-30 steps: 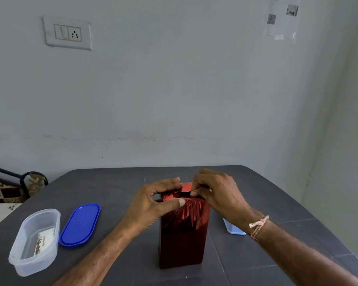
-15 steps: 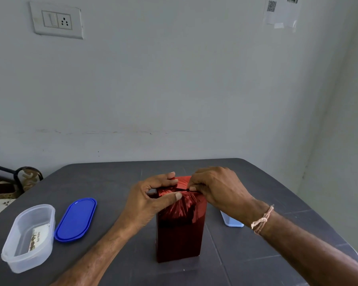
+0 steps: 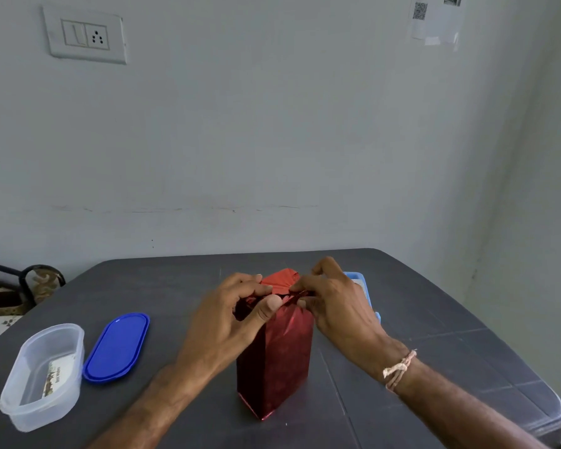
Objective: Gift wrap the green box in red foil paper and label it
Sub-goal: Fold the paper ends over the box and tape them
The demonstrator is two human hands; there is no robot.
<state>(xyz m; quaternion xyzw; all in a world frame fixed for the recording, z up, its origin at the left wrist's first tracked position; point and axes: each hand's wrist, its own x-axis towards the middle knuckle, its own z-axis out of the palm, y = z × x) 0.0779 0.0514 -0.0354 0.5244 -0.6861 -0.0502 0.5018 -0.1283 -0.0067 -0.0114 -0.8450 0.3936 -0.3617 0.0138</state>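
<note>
A tall box covered in shiny red foil paper [image 3: 277,361] stands upright in the middle of the dark grey table [image 3: 162,286], turned so one corner faces me. No green shows through the wrap. My left hand [image 3: 232,319] pinches the folded foil at the box's top from the left, thumb pressed on the crease. My right hand [image 3: 334,303] pinches the same top fold from the right. Both hands hide most of the top flaps.
A clear oval plastic container [image 3: 42,374] with a printed label lying inside sits at the front left. Its blue lid [image 3: 117,346] lies beside it. A light blue flat object [image 3: 363,286] lies behind my right hand. The wall stands close behind the table.
The box has turned so a corner now faces me, and the light blue object now shows behind my right hand. Both hands stay pinched on the top fold.
</note>
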